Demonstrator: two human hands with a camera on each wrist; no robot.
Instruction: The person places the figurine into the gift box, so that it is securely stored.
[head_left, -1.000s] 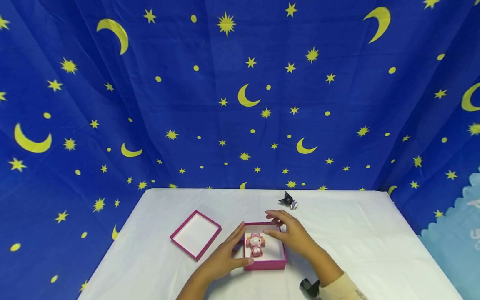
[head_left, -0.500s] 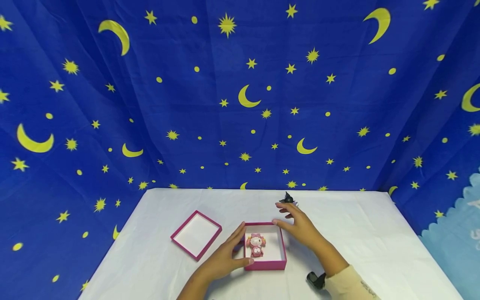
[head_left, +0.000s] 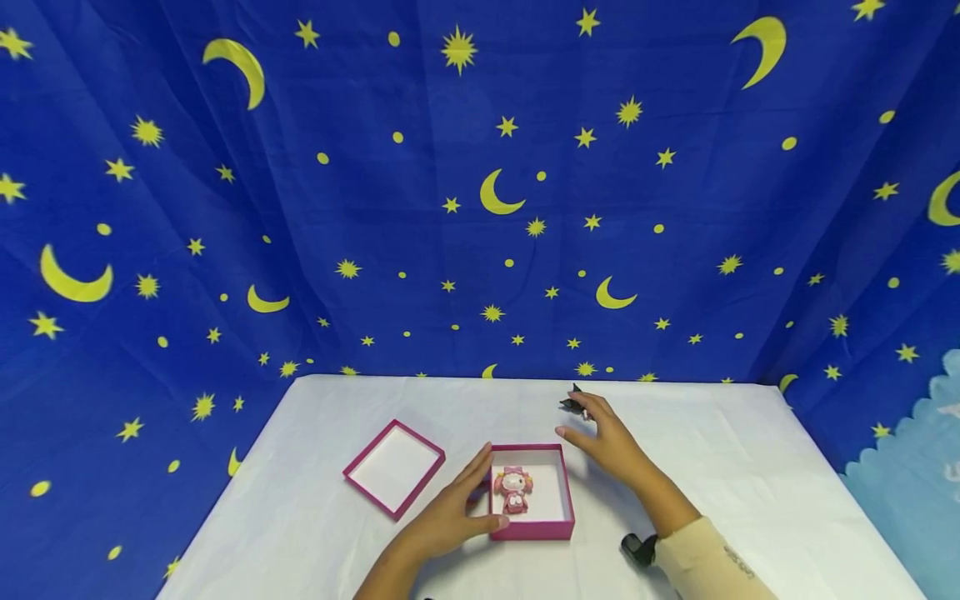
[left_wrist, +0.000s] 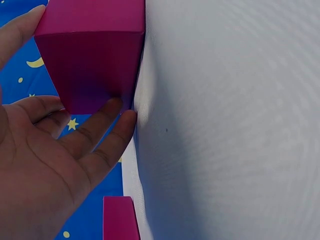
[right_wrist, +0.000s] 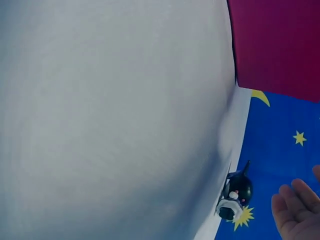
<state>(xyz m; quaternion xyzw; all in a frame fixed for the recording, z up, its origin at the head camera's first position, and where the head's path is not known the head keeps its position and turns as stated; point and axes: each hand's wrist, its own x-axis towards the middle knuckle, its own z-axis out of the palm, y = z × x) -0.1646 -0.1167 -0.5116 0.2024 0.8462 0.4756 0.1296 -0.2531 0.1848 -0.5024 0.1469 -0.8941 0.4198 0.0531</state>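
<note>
My left hand (head_left: 450, 512) holds the left side of an open magenta box (head_left: 532, 531), thumb at its near corner and fingers along the side wall (left_wrist: 92, 65). Inside the box, toward the left, lies a pink-and-white toy figurine (head_left: 514, 492) with a bow. Beyond the box my right hand (head_left: 611, 446) is stretched toward a small black toy figurine (head_left: 572, 406), partly hidden behind its fingers. In the right wrist view a gap shows between those relaxed fingers (right_wrist: 300, 205) and the black figurine (right_wrist: 241, 189), which lies on the table.
Left of the box, the magenta box lid (head_left: 352, 490) lies with its white inside up. A white cloth covers the table (head_left: 750, 467). A blue curtain (head_left: 420, 233) with yellow stars and moons hangs behind. A black device (head_left: 639, 550) is on the right wrist.
My right hand has moved from over the box's far right corner away and to the right, up to the black figurine. The left hand, box and pink figurine have stayed in place.
</note>
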